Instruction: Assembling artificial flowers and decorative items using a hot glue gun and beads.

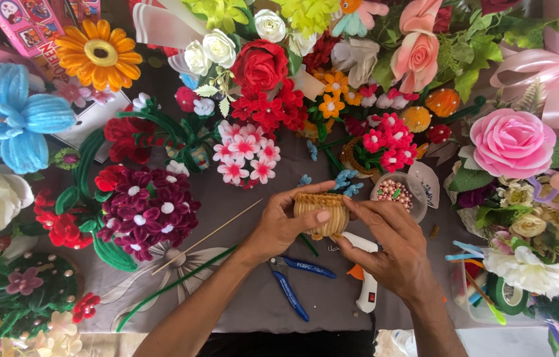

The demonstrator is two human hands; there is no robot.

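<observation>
Two bare forearms reach in from the near edge, meeting over a grey table (332,301) crowded with handmade flowers. Between them sits a small tan woven basket (322,213), held just above the tabletop at mid-scene. Left hand (286,221) wraps its left side, thumb pressed across the front and fingers curled behind the rim. Right hand (388,244) closes on the right side, fingertips pinching the rim. Directly beneath lie blue-handled pliers (292,281) and a white glue gun (365,277); a clear bowl of pink beads (395,193) stands just beyond, right of the basket.
</observation>
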